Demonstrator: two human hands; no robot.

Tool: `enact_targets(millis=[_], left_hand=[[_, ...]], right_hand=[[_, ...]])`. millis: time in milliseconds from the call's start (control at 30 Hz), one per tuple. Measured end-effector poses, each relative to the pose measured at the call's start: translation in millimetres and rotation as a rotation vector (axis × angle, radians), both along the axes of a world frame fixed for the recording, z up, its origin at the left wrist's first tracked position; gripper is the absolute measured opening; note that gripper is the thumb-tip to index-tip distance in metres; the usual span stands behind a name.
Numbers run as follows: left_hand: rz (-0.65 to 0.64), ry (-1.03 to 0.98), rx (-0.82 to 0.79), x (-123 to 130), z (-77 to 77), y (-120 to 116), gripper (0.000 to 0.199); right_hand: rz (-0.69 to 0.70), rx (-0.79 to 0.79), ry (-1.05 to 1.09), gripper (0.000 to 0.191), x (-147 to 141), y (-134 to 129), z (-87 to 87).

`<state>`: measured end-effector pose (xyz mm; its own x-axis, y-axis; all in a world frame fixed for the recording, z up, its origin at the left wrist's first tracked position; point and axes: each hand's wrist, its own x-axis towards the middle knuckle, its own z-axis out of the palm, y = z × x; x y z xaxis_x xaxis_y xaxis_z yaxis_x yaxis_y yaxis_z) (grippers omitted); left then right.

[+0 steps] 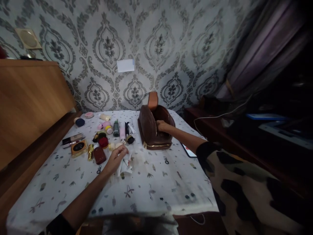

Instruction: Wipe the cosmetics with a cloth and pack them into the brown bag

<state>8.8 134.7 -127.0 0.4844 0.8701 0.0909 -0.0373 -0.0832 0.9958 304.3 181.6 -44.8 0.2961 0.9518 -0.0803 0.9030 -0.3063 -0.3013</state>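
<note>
Your left hand pinches a crumpled white tissue; the brown bag lies beyond it rightward, near the far edge of the table. Your right hand is at its mouth, its grip hidden.

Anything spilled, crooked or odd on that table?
No clear spill. The white tablecloth has greyish smudges before the brown bag, odd against its cleaner parts; dirt or shadow, I can't tell. The crumpled tissue in the left hand seems marked reddish.
</note>
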Motion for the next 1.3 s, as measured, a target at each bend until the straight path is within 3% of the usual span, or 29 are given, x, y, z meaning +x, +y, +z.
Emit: enact_targets(millis=[167,433,933,1067,1200,1300], left_hand=[[-0.041,-0.011,-0.029,1.0,3.9,-1.8,0.038],[-0.059,-0.004,-0.087,0.6,0.5,-0.7,0.041],[-0.011,0.040,0.075,1.5,9.4,-3.1,0.040],[0.067,0.073,0.180,-0.5,6.3,0.9,0.039],[0.003,0.053,0.049,-1.6,1.5,3.2,0.037],[-0.079,0.037,-0.034,-0.5,2.1,1.5,0.038]], right_hand=[[-0.020,-0.141,-0.010,0.032,-1.1,-2.5,-0.9],[-0.027,-0.170,-0.002,0.034,-0.7,-1.4,-0.2],[-0.053,-0.148,0.000,0.032,-8.6,-9.7,4.2],[-0.039,-0.144,-0.035,0.032,-9.3,-13.3,16.2],[0.017,-0.079,-0.096,0.033,-13.9,-29.0,38.4],[0.115,-0.029,-0.134,0.032,-22.4,-61.3,42.1]])
